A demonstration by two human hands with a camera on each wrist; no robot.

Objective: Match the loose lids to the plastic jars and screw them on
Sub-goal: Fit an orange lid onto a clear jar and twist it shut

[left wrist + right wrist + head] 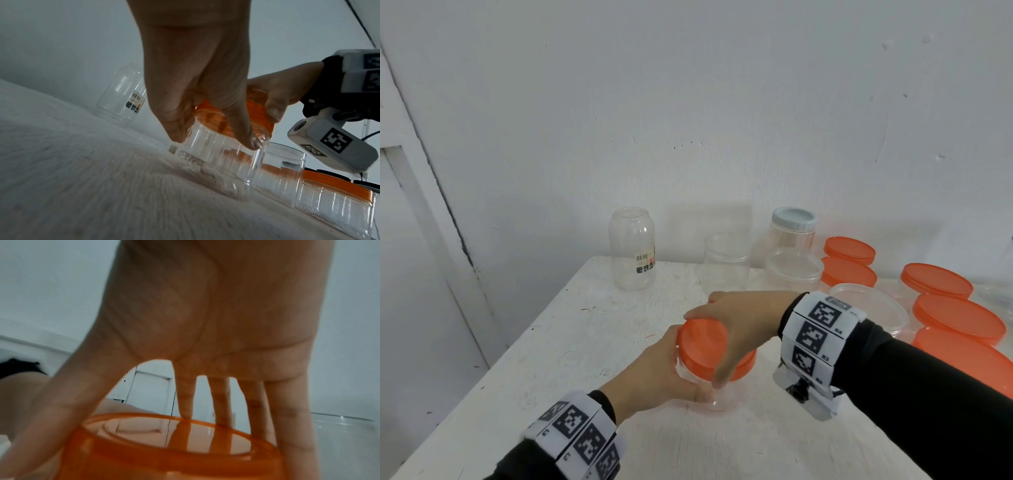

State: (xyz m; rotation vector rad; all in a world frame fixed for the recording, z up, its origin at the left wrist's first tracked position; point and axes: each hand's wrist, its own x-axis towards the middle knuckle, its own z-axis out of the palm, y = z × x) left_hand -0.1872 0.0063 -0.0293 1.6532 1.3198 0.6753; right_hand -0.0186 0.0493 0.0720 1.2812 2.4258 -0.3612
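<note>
A clear plastic jar (717, 394) stands on the white table near me, and an orange lid (705, 346) sits on its mouth. My left hand (664, 373) grips the jar's wall from the left; in the left wrist view its fingers (240, 129) curl round the clear jar (218, 162) under the orange lid (257, 113). My right hand (736, 318) reaches over from the right and clasps the lid's rim with thumb and fingers. In the right wrist view the fingers (222, 402) spread over the orange lid (164, 451). The jar's far side is hidden.
At the back stand a labelled open jar (632, 250), an open clear jar (726, 263), and a jar with a pale blue lid (793, 219). Several orange-lidded containers (959, 317) and open clear tubs (869, 308) crowd the right. The table's left edge (524, 339) drops off.
</note>
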